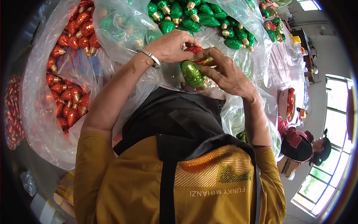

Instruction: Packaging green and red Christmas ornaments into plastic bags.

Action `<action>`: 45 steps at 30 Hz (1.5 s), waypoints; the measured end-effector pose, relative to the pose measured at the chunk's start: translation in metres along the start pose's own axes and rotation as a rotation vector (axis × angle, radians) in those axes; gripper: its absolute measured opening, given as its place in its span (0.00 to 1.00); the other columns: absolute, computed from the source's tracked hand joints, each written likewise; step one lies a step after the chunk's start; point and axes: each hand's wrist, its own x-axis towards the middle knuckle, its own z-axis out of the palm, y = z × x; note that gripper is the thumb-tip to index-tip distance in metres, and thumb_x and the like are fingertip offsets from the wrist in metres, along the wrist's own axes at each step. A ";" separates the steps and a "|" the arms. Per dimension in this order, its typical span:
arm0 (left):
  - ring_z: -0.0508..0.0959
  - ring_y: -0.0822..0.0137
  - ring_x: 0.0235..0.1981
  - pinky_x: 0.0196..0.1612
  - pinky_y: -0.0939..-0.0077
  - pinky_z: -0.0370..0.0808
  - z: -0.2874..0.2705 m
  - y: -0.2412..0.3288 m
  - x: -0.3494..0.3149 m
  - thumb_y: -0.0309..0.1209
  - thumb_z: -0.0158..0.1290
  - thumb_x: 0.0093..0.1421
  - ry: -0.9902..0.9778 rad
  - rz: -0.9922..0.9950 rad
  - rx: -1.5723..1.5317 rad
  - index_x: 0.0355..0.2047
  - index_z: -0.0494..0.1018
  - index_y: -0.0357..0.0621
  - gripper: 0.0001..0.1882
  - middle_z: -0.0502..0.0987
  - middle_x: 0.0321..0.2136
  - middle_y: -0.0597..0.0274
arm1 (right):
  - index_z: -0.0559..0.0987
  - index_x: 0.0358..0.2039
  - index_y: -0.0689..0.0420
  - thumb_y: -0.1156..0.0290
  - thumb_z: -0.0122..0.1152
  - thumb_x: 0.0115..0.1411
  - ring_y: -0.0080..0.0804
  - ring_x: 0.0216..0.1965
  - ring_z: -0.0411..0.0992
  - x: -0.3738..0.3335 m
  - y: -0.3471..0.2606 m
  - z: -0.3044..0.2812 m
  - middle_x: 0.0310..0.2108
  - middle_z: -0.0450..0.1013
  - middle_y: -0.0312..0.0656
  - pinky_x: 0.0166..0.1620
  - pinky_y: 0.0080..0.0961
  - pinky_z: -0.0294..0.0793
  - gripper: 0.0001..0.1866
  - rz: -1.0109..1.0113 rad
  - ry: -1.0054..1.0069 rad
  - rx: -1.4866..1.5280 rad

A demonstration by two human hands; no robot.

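Observation:
Both my hands are close together in front of my black apron. My left hand (172, 46), with a silver bangle at its wrist, is closed, its fingers and thumb against a red glitter bulb ornament (194, 49), mostly hidden by the fingers. My right hand (228, 74) is bent round a light green glitter bulb ornament (194, 74), with its thumb on the side of the bulb. The right fingertips meet the left ones at the red ornament. Just below the green bulb is a rounded shape I cannot make out.
Red bulb ornaments (72, 95) with gold caps fill a clear plastic bag (35, 112) on the left. Dark green bulb ornaments (209, 19) lie on plastic ahead. A person in a dark hat (322, 151) is at the right, near a white tub (283, 100) of red ornaments.

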 end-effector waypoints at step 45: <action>0.64 0.56 0.58 0.57 0.62 0.57 0.023 0.058 -0.031 0.33 0.57 0.52 0.023 0.145 0.449 0.44 0.75 0.43 0.18 0.63 0.57 0.51 | 0.64 0.54 0.55 0.62 0.59 0.52 0.52 0.37 0.73 0.028 0.250 -0.062 0.38 0.74 0.50 0.40 0.41 0.74 0.29 0.417 0.440 -0.992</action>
